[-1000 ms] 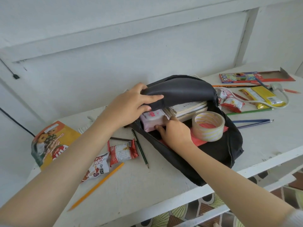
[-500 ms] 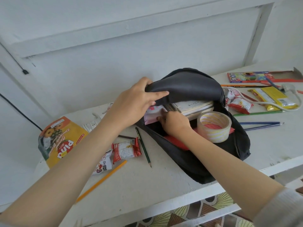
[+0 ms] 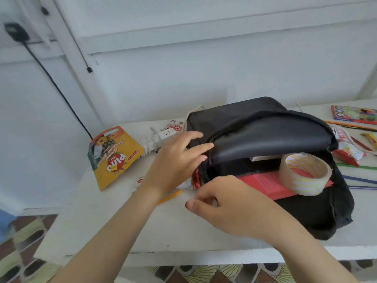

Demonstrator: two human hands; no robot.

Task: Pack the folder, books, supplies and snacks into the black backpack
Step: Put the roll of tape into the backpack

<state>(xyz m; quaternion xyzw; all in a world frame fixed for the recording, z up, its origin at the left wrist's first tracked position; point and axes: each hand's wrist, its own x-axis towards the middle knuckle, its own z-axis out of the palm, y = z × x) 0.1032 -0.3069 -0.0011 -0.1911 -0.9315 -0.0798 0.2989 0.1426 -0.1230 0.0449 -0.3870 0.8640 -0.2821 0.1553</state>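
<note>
My left hand (image 3: 179,158) lies with straight, spread fingers against the left edge of the lifted flap (image 3: 265,144) of the black backpack (image 3: 306,213). My right hand (image 3: 230,203) hovers over the white surface (image 3: 122,221) just before the bag's near corner, fingers curled and thumb close to forefinger. I cannot tell whether it pinches anything.

The backpack lies flat on the surface with its mouth towards me. Inside, the red folder (image 3: 263,180) juts out of the opening, pale book edges (image 3: 265,158) show under the flap, and a tape roll (image 3: 304,176) stands on the folder at the very lip.

Outside the bag are the yellow snack bag (image 3: 114,158) far left, a small red-and-white packet (image 3: 193,180) between my hands, a yellow pencil (image 3: 169,197) partly under my left wrist, another packet (image 3: 348,154) to the right, loose pencils (image 3: 359,166) beside it and a coloured pencil box (image 3: 355,115) at the back.

The packing looks partly done, and the risks seem plain. The tape roll is only resting on a sloping folder, so a nudge to the bag or a push on the folder could send it out onto the surface. The flap is merely propped by flat fingers; if that hand slips, it may fall across the opening and block the next item. The small packet sits tight against the bag's side, where a careless reach could crush it or knock the pencil towards the edge.
</note>
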